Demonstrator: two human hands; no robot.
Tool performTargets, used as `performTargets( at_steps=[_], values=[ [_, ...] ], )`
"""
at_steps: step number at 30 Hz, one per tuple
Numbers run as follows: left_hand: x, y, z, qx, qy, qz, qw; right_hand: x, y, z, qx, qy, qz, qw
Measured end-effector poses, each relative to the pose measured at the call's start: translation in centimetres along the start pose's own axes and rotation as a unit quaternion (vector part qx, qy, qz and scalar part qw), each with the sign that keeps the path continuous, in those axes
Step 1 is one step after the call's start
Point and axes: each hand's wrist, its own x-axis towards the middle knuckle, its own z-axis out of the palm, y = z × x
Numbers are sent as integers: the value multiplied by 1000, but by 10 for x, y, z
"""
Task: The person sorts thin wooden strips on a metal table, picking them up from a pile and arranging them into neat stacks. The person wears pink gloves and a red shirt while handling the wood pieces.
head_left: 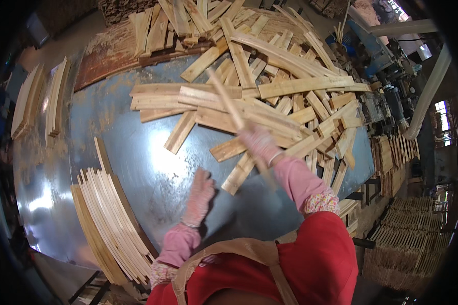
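My right hand (260,144), in a pale thin glove, is closed around the middle of a narrow wooden strip (226,98). The strip is smeared by motion and slants from the far left down toward me, above the near edge of a loose heap of wooden boards (290,86). My left hand (199,197), gloved too, holds nothing; its fingers reach forward over the metal tabletop (152,147). To its left a row of wooden strips (112,218) stands on edge, side by side, at the table's near left.
Two smaller stacks of strips (28,101) lie at the far left. More boards rest on a reddish-brown panel (107,56) at the back. Machinery with a pale hose (430,94) stands at the right, above stacked wood (412,234) on the floor.
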Motion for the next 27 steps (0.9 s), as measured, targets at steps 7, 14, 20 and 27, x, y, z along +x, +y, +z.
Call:
performTargets(
  at_steps=[7, 14, 20, 27],
  values=[
    [47, 11, -32, -81, 64, -165, 981, 152, -130, 13, -256, 33, -254, 932],
    [35, 18, -69, -138, 54, -129, 981, 376, -154, 21, -591, 245, -331, 694],
    [28, 2, -83, -160, 26, -132, 978, 307, -122, 14, -553, 219, -434, 677],
    [-21, -16, -80, -68, 106, -141, 982, 104, -142, -38, -10, 281, -622, 730]
  ],
)
